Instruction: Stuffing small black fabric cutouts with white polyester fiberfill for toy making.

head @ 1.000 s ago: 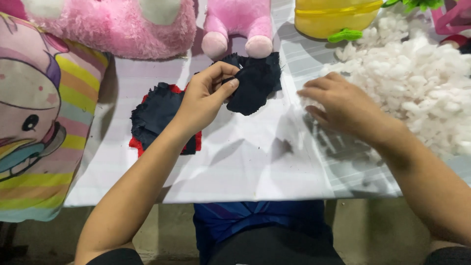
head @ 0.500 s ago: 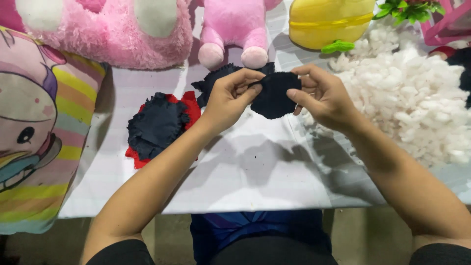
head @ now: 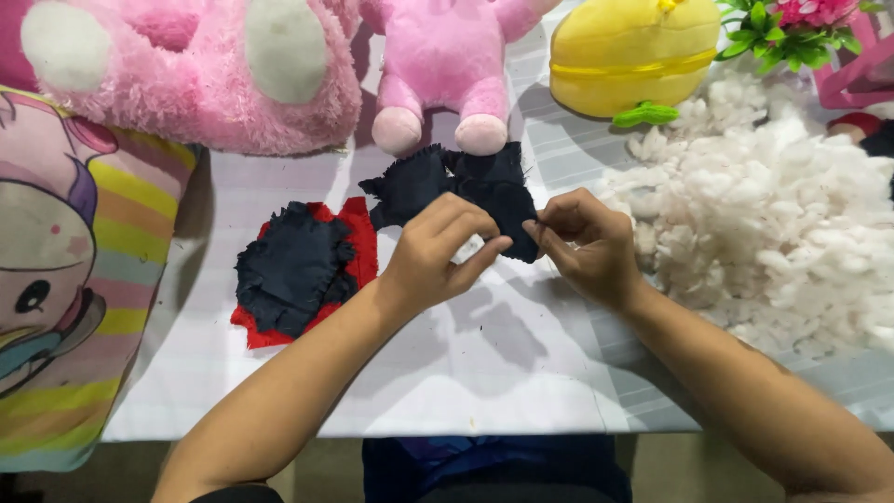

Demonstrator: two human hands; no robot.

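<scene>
A: While it lies mid-table below the small pink plush point(head: 445, 70), the dark fabric piece point(head: 456, 191) is pinched by both the left hand point(head: 438, 253) and the right hand point(head: 585, 244).

B: Around it?

A: Dark scraps on red cloth point(head: 296, 270) sit left; the white stuffing heap point(head: 773, 214) is just right. Nothing blocks it.

Frayed matt dark cloth piece point(head: 466, 191); fluffy white fibre stuffing point(head: 773, 224) lying right; shaggy pink plush toy point(head: 196, 70) sitting far left.
</scene>
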